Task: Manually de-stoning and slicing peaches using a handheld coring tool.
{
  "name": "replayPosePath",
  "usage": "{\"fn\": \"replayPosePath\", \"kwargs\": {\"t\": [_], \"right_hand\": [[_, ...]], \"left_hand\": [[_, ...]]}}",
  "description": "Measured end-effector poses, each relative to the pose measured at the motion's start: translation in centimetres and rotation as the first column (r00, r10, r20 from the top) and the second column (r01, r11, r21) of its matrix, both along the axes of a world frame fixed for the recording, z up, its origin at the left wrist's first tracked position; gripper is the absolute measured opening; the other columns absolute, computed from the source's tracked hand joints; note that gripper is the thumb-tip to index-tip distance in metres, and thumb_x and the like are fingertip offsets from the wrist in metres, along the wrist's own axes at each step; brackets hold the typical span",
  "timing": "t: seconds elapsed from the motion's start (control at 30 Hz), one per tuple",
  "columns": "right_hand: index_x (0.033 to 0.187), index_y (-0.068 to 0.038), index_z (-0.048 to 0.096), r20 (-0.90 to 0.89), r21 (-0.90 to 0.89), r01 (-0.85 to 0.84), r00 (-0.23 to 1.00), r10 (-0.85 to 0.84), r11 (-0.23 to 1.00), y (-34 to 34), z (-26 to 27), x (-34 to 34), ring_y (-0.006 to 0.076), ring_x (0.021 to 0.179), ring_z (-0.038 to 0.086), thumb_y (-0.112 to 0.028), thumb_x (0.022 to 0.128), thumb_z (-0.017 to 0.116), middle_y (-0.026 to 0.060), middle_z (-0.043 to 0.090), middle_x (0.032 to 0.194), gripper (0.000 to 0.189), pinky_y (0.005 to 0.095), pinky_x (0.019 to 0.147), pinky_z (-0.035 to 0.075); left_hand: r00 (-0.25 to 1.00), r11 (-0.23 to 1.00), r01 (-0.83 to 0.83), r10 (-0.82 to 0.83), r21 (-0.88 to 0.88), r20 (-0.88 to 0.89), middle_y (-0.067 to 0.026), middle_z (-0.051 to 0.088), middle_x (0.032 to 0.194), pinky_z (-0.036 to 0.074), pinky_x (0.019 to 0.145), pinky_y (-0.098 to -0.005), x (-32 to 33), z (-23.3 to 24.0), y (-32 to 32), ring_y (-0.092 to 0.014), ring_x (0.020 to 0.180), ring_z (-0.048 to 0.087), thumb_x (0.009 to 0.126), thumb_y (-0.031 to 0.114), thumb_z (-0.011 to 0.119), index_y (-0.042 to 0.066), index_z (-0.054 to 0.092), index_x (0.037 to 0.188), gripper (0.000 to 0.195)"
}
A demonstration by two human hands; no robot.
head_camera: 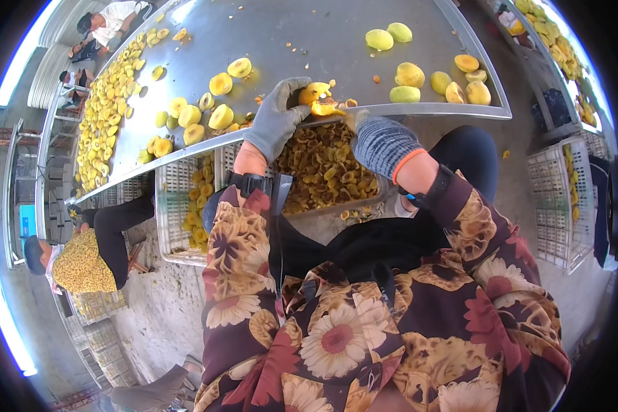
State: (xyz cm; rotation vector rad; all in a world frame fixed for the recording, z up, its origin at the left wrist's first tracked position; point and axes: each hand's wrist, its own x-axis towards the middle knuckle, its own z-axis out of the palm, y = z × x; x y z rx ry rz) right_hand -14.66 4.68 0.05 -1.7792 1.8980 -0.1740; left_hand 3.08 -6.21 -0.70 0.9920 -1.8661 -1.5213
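Note:
My left hand (278, 116), in a grey glove, holds a yellow stone fruit (316, 92) at the near edge of the metal table (309, 31). The fruit is cut open, with an orange flap of flesh hanging at its lower side. My right hand (381, 139) wears a blue-grey knit glove with an orange cuff. Its fingers are curled just right of the fruit, below the table edge; whether they grip a tool is hidden. Small scraps lie beside the fruit. Under my hands sits a crate of brownish fruit pieces (329, 167).
Halved fruits (220, 117) lie left on the table, whole and cut ones (409, 74) right. A long heap of halves (105, 118) lines the far left. White plastic crates (172, 206) flank my legs. A person in a yellow patterned top (82, 262) sits left; others work beyond.

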Motion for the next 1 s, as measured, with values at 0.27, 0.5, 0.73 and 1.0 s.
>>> {"fn": "replayPosePath", "kwargs": {"t": [0.27,0.5,0.73,1.0], "right_hand": [[0.108,-0.002,0.054,-0.027,-0.102,-0.008,1.000,0.005,0.995,2.9,-1.9,-1.4,0.0374,0.080,0.063,-0.022,0.085,0.054,0.0224,0.063,0.086,0.031,0.0451,0.073,0.050],[0.109,-0.003,0.050,-0.064,-0.158,0.083,0.994,-0.094,0.984,1.1,0.8,-0.4,0.0361,0.076,0.063,-0.027,0.086,0.052,0.0203,0.064,0.080,0.033,0.0442,0.068,0.050],[0.105,-0.001,0.058,-0.148,-0.122,0.004,0.989,-0.022,0.993,-0.1,1.3,0.7,0.0352,0.085,0.066,-0.015,0.086,0.048,0.0196,0.067,0.090,0.026,0.0444,0.071,0.052],[0.100,-0.001,0.065,-0.165,0.020,-0.070,0.984,0.073,0.997,-0.3,0.4,0.1,0.0353,0.086,0.065,-0.016,0.084,0.051,0.0198,0.066,0.095,0.027,0.0434,0.074,0.052]], "left_hand": [[0.993,0.995,-0.069,0.076,0.078,-0.090,-0.0081,0.053,0.119,0.040,0.097,-0.0275,-0.2,0.0,0.5,-0.016,0.110,0.050,0.079,-0.003,0.057,0.000,0.047,0.124,0.046],[0.999,0.988,0.022,-0.030,0.152,0.046,-0.0076,0.058,0.113,0.042,0.091,-0.0251,0.3,0.7,0.4,-0.014,0.104,0.054,0.082,0.000,0.057,-0.001,0.053,0.121,0.040],[0.996,0.973,-0.008,-0.014,0.232,0.093,-0.0074,0.060,0.110,0.042,0.090,-0.0249,0.5,0.4,-0.2,-0.014,0.100,0.055,0.081,0.002,0.059,-0.003,0.055,0.119,0.038],[0.981,0.972,0.110,-0.139,0.208,0.132,-0.0068,0.060,0.109,0.041,0.090,-0.0245,0.9,0.1,-0.1,-0.014,0.100,0.054,0.079,0.003,0.059,-0.005,0.055,0.118,0.040]]}}
